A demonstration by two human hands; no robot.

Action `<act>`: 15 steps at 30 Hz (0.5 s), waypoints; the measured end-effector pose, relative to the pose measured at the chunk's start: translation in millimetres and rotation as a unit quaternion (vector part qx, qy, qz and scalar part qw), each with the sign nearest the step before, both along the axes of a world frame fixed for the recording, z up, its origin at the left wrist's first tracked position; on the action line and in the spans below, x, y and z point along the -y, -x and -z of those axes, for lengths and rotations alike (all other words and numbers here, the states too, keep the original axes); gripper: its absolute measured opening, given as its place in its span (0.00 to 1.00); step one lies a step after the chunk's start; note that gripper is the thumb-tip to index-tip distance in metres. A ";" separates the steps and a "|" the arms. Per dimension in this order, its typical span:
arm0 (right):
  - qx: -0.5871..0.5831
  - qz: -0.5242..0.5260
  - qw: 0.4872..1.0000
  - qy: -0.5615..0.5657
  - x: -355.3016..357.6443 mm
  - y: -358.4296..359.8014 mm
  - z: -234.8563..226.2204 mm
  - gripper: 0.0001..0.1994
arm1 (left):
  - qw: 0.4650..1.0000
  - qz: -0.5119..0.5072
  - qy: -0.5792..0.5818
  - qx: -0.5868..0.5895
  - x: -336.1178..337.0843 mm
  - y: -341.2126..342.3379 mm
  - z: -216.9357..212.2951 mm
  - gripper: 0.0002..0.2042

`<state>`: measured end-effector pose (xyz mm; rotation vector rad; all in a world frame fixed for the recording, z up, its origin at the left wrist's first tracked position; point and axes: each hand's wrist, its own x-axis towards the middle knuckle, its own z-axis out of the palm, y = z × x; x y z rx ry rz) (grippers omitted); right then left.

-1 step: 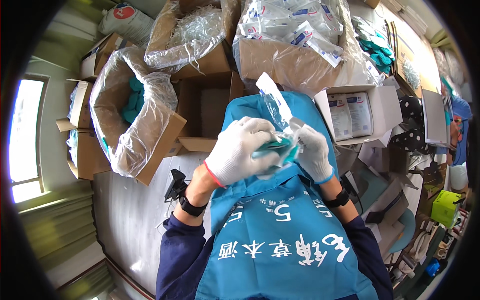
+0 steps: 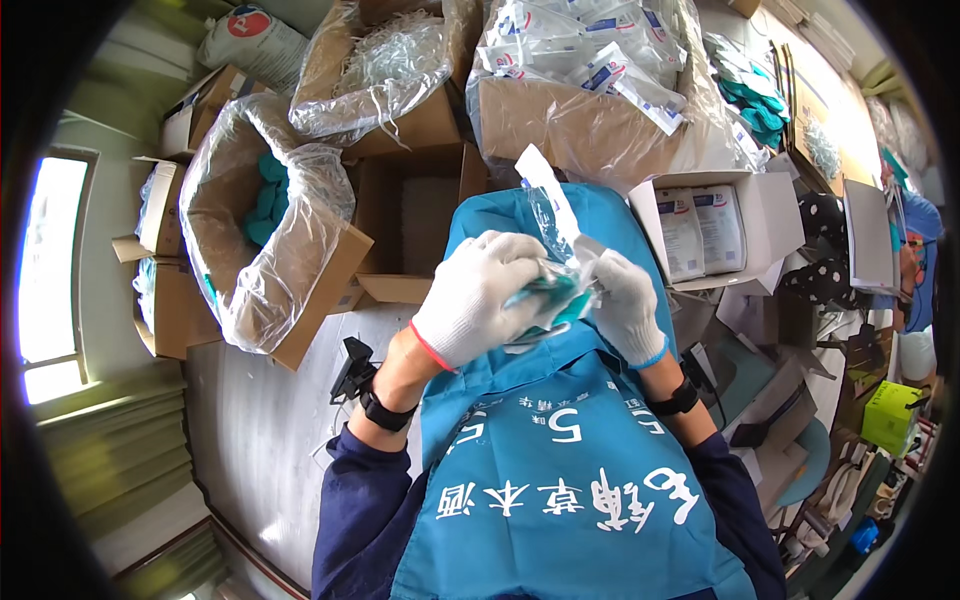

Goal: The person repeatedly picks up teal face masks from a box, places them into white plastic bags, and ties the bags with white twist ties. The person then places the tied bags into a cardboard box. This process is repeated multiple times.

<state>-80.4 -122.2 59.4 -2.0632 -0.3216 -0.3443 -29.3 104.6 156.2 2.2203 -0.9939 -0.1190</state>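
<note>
Both my hands wear white knit gloves and meet in front of my chest, over a blue apron (image 2: 560, 480). My left hand (image 2: 480, 300) and my right hand (image 2: 625, 305) together grip a clear plastic pouch (image 2: 548, 205) whose top end sticks up past my fingers. A folded teal item (image 2: 556, 296) sits in the pouch's lower part, between my two hands. My left hand covers most of it.
Plastic-lined cardboard boxes stand ahead: one with teal pieces (image 2: 265, 230) at the left, one with clear tubing (image 2: 385, 70), one heaped with white-and-blue packets (image 2: 590, 60). An unlined brown box (image 2: 420, 215) is in the middle. A small white box (image 2: 700, 225) of packets sits to the right.
</note>
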 end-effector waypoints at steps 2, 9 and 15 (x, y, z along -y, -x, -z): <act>0.009 -0.009 0.999 0.037 -5.1 -0.3 -9.5 0.11 | 0.999 -0.031 -0.006 0.030 -0.5 -0.7 3.5 0.14; 0.036 0.050 0.996 0.059 13.1 3.7 21.9 0.12 | 0.920 -0.296 0.156 0.204 -50.6 1.4 -39.8 0.16; 0.122 0.065 0.970 0.200 12.6 -0.1 8.8 0.15 | 0.970 -0.207 0.114 0.056 -50.8 13.0 -49.6 0.12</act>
